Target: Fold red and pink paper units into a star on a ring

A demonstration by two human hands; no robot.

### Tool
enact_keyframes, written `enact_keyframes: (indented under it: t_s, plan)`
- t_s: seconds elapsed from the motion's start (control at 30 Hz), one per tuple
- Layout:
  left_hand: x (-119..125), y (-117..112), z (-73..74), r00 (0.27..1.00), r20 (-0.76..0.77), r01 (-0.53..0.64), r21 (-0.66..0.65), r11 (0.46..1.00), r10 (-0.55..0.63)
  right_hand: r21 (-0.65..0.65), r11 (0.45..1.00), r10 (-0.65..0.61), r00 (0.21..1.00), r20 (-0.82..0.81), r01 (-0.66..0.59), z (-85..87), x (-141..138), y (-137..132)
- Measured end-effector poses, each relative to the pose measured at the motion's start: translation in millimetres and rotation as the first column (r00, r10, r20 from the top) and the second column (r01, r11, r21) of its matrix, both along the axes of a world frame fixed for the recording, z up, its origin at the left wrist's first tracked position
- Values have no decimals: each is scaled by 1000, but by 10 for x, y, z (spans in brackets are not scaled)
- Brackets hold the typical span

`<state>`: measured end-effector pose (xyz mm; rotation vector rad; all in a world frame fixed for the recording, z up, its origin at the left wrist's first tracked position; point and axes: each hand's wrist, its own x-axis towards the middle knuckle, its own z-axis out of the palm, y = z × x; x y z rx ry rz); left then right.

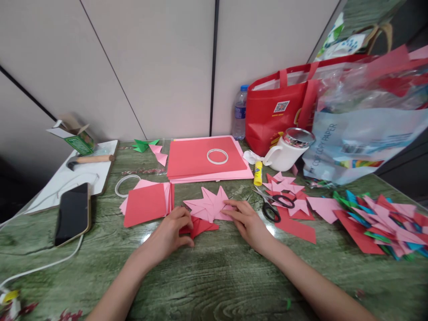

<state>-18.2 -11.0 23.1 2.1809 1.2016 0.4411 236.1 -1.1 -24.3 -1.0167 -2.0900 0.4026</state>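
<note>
My left hand (172, 232) rests on the table with its fingers curled around a folded red paper piece (199, 226). To its right, my right hand (246, 222) lies flat, fingers stretched out and pressing the edge of a pink folded star shape (210, 205). The red piece lies partly under the pink star. A stack of small red and pink paper squares (147, 204) sits just left of my left hand. Black-handled scissors (272, 206) lie just right of my right hand.
Large red and pink sheets (200, 162) with a tape ring (217, 156) lie behind. A yellow glue stick (257, 173), white mug (287, 151), red bag (277, 111), water bottle (240, 113), folded coloured shapes (381, 223), phone (72, 214) and hammer (90, 159) surround them.
</note>
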Motion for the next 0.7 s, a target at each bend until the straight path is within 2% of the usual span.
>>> enact_keyframes:
  t_s: [0.13,0.47,0.7]
  plan:
    - [-37,7,12,998,-3,-60,43,997,60,2,1000,4,1000,-3,-4,-2,2,0]
    - [-83,52,-54,967,-133,-222,-36,974,216,5,1000,2,1000,11,-2,-9,10,1]
    - [-79,53,-32,963,-123,-244,-31,969,238,-20,1000,6,1000,6,-6,-16,11,-1]
